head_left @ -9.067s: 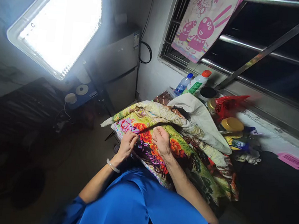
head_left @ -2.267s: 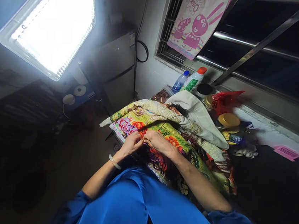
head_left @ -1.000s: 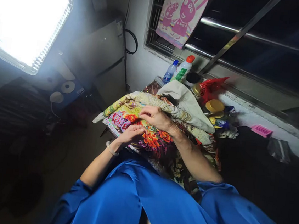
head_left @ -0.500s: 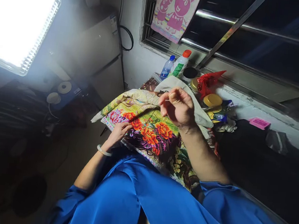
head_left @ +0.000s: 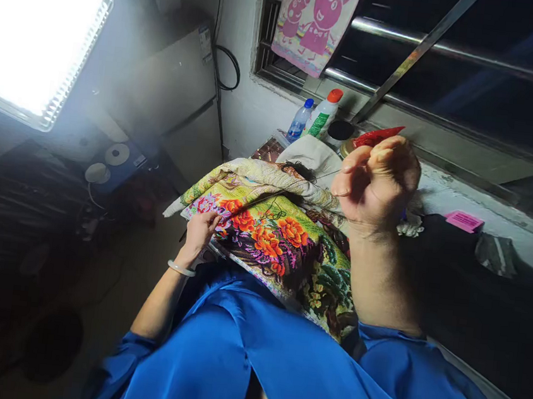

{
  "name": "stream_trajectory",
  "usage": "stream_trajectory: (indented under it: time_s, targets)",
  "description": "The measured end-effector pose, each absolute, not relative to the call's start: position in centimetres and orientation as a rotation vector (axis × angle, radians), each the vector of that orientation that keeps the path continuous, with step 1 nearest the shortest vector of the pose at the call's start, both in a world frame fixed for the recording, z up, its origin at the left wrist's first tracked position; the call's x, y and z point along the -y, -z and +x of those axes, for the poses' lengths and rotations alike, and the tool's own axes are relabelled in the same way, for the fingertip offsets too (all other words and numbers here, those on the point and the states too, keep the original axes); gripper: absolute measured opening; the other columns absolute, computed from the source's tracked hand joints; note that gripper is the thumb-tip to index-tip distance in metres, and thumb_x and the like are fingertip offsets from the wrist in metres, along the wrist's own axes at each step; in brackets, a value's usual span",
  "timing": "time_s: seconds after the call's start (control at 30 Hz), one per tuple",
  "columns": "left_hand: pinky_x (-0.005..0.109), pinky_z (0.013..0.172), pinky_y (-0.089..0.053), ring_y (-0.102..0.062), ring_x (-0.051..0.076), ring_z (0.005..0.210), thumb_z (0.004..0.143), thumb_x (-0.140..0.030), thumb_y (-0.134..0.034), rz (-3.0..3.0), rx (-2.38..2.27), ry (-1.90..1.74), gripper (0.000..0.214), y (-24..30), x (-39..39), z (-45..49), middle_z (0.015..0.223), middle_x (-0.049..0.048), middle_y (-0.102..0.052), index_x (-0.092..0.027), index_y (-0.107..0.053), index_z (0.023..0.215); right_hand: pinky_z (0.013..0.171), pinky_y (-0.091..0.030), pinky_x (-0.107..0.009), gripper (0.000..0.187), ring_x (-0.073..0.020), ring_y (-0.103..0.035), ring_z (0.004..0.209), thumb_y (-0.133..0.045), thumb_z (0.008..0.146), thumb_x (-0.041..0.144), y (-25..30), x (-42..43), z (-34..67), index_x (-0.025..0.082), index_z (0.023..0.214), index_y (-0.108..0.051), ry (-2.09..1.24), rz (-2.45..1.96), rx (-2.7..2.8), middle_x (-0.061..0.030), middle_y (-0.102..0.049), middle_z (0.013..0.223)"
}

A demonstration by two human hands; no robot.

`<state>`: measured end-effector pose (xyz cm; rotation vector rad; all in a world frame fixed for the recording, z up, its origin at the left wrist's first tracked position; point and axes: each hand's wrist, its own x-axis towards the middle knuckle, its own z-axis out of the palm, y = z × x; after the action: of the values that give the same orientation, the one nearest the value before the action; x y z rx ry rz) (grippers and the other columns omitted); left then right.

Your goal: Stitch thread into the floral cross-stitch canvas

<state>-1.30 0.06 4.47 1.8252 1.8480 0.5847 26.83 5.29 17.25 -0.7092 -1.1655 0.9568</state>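
Note:
An embroidered cloth with orange, pink and purple flowers lies across my lap, its far part folded over. At its left edge, my left hand is closed, fingers pinching the cloth; a pale bangle circles the wrist. My right hand is raised to the right above the cloth, fingers curled in a pinch. A thin dark thread runs from these fingers down toward the flowers near my left hand. Whether a needle is in the right fingers, I cannot tell.
A bright lamp shines at upper left. By the window stand a blue-capped bottle, a red-capped bottle and a red plastic bag. Farther right are a pink box and a dark surface.
My right hand has moved right and nearer the camera, drawing the thread out longer. My left hand has shifted slightly left along the cloth edge.

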Motion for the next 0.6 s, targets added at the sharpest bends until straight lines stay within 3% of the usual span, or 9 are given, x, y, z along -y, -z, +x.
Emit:
stream_trajectory:
  time_s: [0.3,0.47,0.6]
  targets:
    - [0.026,0.058,-0.037,-0.053,0.015,0.057,0.078,-0.032,-0.057,1.749,-1.72,-0.737,0.019,-3.7,-0.2,-2.7,0.064,0.0034,-0.066,-0.02,-0.071,0.073,0.035,-0.036,-0.023,0.014,-0.008,-0.046,0.041,-0.06,0.082,0.042,-16.5,-4.9,28.8,0.03,0.082,-0.053,-0.975,-0.791,1.139,0.0047,-0.057,0.067]
    - [0.026,0.058,-0.036,-0.051,0.014,0.058,0.079,-0.028,-0.055,1.828,-1.826,-0.78,0.019,-3.8,-0.1,-3.0,0.064,0.0035,-0.062,-0.019,-0.069,0.07,0.032,-0.027,-0.02,0.023,-0.0061,-0.033,0.034,-0.064,0.078,0.045,-16.2,-5.0,28.9,0.028,0.073,-0.048,-1.043,-0.812,1.079,0.009,-0.039,0.052]
    - [0.025,0.056,-0.032,-0.047,0.013,0.06,0.081,-0.026,-0.051,1.889,-2.045,-0.809,0.022,-3.9,0.0,-4.0,0.065,0.0027,-0.054,-0.018,-0.068,0.068,0.035,-0.029,-0.02,0.032,-0.006,-0.03,0.036,-0.064,0.078,0.046,-15.4,-5.8,32.0,0.026,0.065,-0.042,-1.051,-0.877,1.024,0.0085,-0.032,0.05]
